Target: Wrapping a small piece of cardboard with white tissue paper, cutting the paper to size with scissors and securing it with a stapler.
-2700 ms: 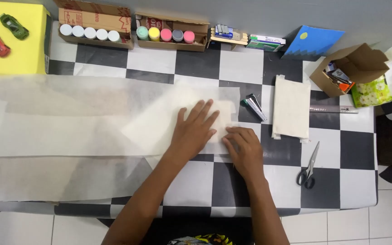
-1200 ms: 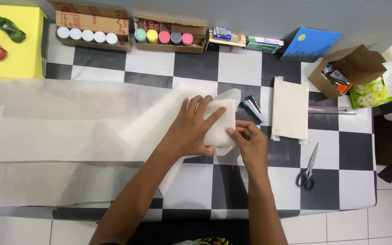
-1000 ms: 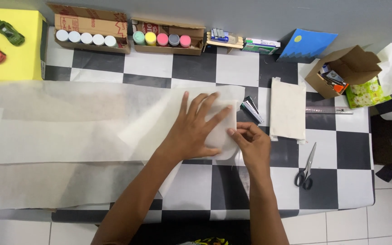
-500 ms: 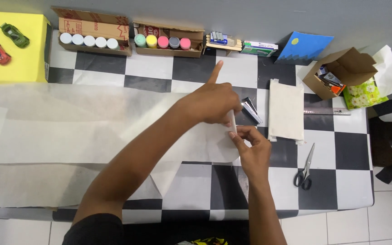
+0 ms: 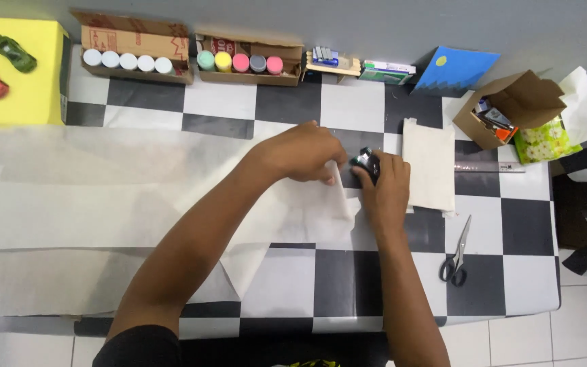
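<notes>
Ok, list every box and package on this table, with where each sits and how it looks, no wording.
Cardboard tray: back left, brown, row of white-capped jars.
Second cardboard tray: back centre, brown, jars capped green, yellow, pink, grey.
Small flat box: back, right of centre, green and white.
Open carton: right side, brown, flaps up.
Green packet: beside the carton, flowered.

Small dark object (image 5: 365,163) in right hand (image 5: 384,190): mostly covered by fingers, kind not determinable. Left hand (image 5: 301,152): fingertips curled under, grip on white paper sheet (image 5: 137,204) edge not visible. Paper sheet cut off at left frame edge; part under left forearm hidden. Brown open box (image 5: 511,109): contents jumbled, too small to identify. Items at back wall (image 5: 358,66): small, indistinct. Desk (image 5: 511,285) right side partly covered by draped cloth. Both arms cut off at bottom edge.
</notes>
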